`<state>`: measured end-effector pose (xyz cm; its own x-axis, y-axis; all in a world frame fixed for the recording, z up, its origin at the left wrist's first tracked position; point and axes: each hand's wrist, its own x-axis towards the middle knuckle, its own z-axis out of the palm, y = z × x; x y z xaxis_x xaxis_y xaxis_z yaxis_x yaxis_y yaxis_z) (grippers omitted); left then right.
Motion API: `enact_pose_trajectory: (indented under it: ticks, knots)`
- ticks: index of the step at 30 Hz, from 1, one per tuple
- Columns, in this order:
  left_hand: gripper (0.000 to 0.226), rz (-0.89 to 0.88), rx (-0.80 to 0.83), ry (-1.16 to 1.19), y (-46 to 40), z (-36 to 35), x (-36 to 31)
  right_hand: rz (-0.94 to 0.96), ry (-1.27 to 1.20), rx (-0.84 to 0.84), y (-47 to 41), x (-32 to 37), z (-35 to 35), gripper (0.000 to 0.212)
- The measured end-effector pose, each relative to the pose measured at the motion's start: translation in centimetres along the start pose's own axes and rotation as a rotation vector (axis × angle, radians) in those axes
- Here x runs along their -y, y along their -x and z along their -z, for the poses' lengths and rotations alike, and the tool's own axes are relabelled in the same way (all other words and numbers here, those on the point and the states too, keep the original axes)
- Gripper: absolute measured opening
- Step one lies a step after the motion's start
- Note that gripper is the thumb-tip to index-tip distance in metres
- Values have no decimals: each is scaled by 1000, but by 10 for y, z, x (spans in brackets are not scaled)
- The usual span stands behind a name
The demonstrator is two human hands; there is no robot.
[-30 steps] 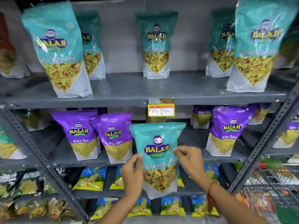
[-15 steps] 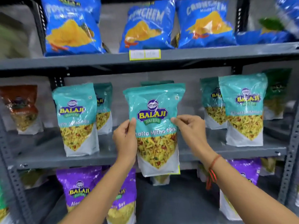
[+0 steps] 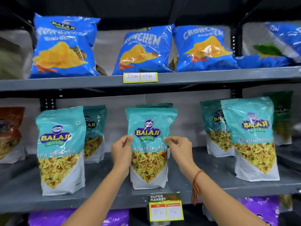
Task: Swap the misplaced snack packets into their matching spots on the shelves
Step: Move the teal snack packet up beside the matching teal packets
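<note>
Teal snack packet [image 3: 149, 144] pinched by left hand [image 3: 121, 150] and right hand [image 3: 178, 146].
Stand it upright on the grey shelf [image 3: 101, 198], base flat, then release.

The grey middle shelf [image 3: 104, 181] carries upright teal packets: one at 9 o'clock [image 3: 61, 149] with another just behind it [image 3: 94, 132], the centre packet [image 3: 149, 147] standing on the shelf board, and two at 3 o'clock [image 3: 254, 137]. The upper shelf [image 3: 211, 76], at 12 o'clock, bears blue Crunchem bags [image 3: 145, 49] in a row, with a price tag [image 3: 140, 77] on its front edge.
</note>
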<state>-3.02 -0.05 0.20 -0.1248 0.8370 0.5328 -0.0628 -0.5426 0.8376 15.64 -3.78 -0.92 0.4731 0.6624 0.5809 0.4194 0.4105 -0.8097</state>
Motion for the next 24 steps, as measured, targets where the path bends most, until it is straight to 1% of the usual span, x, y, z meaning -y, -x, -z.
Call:
enact_pose_trajectory:
  ticks: [1,2,4,5,6,7,8,9,10,11,12,13,15,17,19,20,24]
  knots:
    - [23,3,21,18,-1,1,1,-2,-7,11,0,-2,0,42]
    - [21,9,51,33,-3,2,3,-5,-29,24,0,-4,0,41]
    - [14,18,140,53,-3,7,5,-38,-102,77,3,-10,4,32]
    - [10,27,191,53,-1,11,7,-72,-130,132,6,-14,7,35]
    - [11,43,239,31,1,16,11,-109,-139,200,11,-18,10,45]
    - [20,64,285,-7,4,22,16,-145,-128,273,15,-25,14,60]
    - [35,95,333,-52,6,31,25,-174,-92,340,19,-34,17,76]
    - [53,129,395,-100,8,39,36,-196,-39,415,23,-43,20,88]
    - [71,173,465,-149,11,46,47,-207,23,495,28,-50,22,90]
    - [85,215,531,-200,15,53,56,-208,76,564,33,-54,23,86]
    - [95,245,577,-241,18,57,63,-197,115,596,37,-55,23,80]
    - [99,254,591,-270,21,59,69,-181,139,599,39,-55,22,76]
    - [91,222,549,-291,23,59,77,-138,196,599,41,-54,18,75]
    - [75,194,505,-304,24,56,77,-112,230,623,40,-50,17,76]
    - [59,193,501,-317,24,51,77,-119,235,624,39,-52,19,77]
    - [58,195,502,-321,24,48,76,-122,237,617,37,-52,22,76]
    - [67,181,501,-350,26,31,75,-161,242,605,28,-56,36,68]
